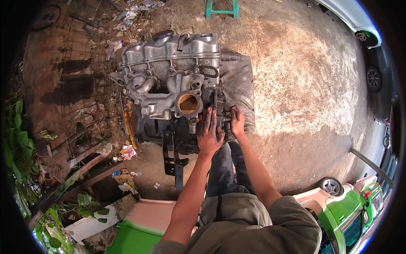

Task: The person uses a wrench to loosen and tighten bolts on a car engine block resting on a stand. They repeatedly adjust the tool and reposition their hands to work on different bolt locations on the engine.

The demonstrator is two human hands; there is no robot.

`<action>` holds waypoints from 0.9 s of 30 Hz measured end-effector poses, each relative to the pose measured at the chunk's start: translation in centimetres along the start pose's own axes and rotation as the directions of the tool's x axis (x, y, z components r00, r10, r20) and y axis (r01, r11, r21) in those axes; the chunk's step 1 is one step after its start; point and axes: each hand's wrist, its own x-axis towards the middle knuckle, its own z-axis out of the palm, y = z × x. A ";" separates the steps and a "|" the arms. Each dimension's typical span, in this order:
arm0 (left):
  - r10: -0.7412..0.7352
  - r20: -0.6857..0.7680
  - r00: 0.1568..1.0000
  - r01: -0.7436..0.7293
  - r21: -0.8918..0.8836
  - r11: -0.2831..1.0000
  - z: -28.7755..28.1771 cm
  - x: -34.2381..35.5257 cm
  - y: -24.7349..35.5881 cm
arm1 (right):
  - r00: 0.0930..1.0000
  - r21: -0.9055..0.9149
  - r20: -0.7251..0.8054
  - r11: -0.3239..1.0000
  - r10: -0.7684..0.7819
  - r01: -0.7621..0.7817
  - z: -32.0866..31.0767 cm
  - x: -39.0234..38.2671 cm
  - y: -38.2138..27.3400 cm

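Note:
In front of me stands a grey metal car engine (169, 63), with a ribbed cover along its far side and a round throttle opening (188, 103) facing up. My left hand (209, 133), dark with grease, rests on the near right part of the engine beside that opening, its fingers stretched out. Just right of it, my right hand (237, 121) is at the engine's right end, fingers bent and drawn together by a dark round part. What its fingertips hold, if anything, is hidden. A black metal bracket (170, 152) sticks out from the engine's near side.
Under the engine's right side lies a grey sheet (241, 80). A green stool (222, 8) stands beyond. Planks and litter (127, 152) are on the left, near leafy plants (19, 131). Green vehicles (347, 203) stand behind me, and more cars (374, 80) line the right.

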 end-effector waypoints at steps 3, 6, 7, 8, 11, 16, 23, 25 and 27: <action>-0.003 0.012 1.000 0.003 0.005 1.000 0.0 0.1 0.1 | 0.948 0.237 0.205 0.927 0.245 -0.291 -0.3 0.9 0.8; 0.001 0.043 0.999 -0.003 0.026 1.000 -0.2 0.1 0.2 | 0.872 0.386 0.331 0.791 0.361 -0.474 -0.4 1.8 0.3; 0.002 0.043 0.999 -0.004 0.033 0.999 -0.3 0.1 0.2 | 0.870 0.405 0.344 0.780 0.352 -0.476 -0.4 2.1 0.0; 0.010 0.039 0.999 -0.012 0.038 0.999 -0.3 0.2 0.2 | 0.861 0.417 0.361 0.764 0.357 -0.492 -0.5 2.4 -0.3; 0.021 0.027 0.999 -0.022 0.034 0.999 -0.4 0.3 0.2 | 0.860 0.342 0.372 0.810 0.349 -0.477 -0.6 3.7 -0.9; 0.010 0.032 0.999 -0.011 0.027 1.000 -0.6 0.4 0.3 | 0.887 0.362 0.374 0.838 0.270 -0.408 -0.8 4.9 0.1; 0.003 0.041 0.999 -0.004 0.022 1.000 -0.7 0.5 0.4 | 0.948 0.310 0.158 0.898 0.276 -0.313 -3.5 3.8 0.1; 0.025 0.017 1.000 -0.025 0.006 1.000 -0.9 0.7 0.5 | 0.960 0.409 0.152 0.869 0.236 -0.279 -5.5 2.7 -1.1; 0.063 -0.024 0.998 -0.063 -0.004 0.998 -1.3 0.9 0.8 | 0.967 0.390 0.123 0.885 0.224 -0.255 -7.5 1.5 -2.9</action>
